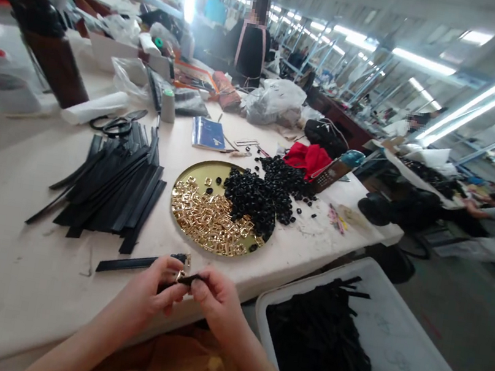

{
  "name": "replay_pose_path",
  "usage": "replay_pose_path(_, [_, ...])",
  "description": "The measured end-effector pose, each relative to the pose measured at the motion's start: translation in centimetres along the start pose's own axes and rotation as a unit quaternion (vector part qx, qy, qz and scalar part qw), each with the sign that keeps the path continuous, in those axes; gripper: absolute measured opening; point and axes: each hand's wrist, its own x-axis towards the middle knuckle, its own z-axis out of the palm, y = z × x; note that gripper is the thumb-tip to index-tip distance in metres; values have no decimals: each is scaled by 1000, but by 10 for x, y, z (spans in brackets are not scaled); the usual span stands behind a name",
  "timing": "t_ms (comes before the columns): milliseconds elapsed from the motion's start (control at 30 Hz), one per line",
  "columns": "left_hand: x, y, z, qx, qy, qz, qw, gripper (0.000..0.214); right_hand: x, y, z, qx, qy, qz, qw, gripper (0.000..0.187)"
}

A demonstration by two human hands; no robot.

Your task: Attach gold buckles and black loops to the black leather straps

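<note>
Clock taken from the hands. Left hand (pixel 152 289): fingers curled, thumb brought in close, gripping a short black strip (pixel 188 279) beside a gold buckle (pixel 181 275); whether buckle is threaded, can't tell. Right hand (pixel 217 299): thumb and forefinger pinched together on same strip, just in front of person, near table edge. Lone flat strip (pixel 124 263) at 9 o'clock, far end by left fingers. Strip pile (pixel 111 190) at 10, scissors (pixel 120 123) behind it at 11. Round tray (pixel 176 229) at 12 to 1: loose gold buckles (pixel 209 220) in near-left part, black rings (pixel 250 195) heaped right, spilling onto table (pixel 5 186). Blue booklet (pixel 209 133) at 12, red cloth (pixel 309 159) between 1 and 2. White bin (pixel 417 359) at 3, dark strips (pixel 322 339) inside
</note>
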Motion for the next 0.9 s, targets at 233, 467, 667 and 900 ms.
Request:
replay_pose_path(233, [2,3,4,57,-4,9,998,35,47,20,-103,-399,202,7,894,20])
replay_pose_path(467, [-1,17,4,77,-4,-4,997,43,84,50,-138,-489,183,37,852,7])
replay_pose_path(667, [-2,13,1,88,-15,-5,996,40,79,53,-139,-482,177,28,858,9])
replay_pose_path(900, [0,14,1,86,-15,2,996,38,81,55,-148,-434,200,26,878,20])
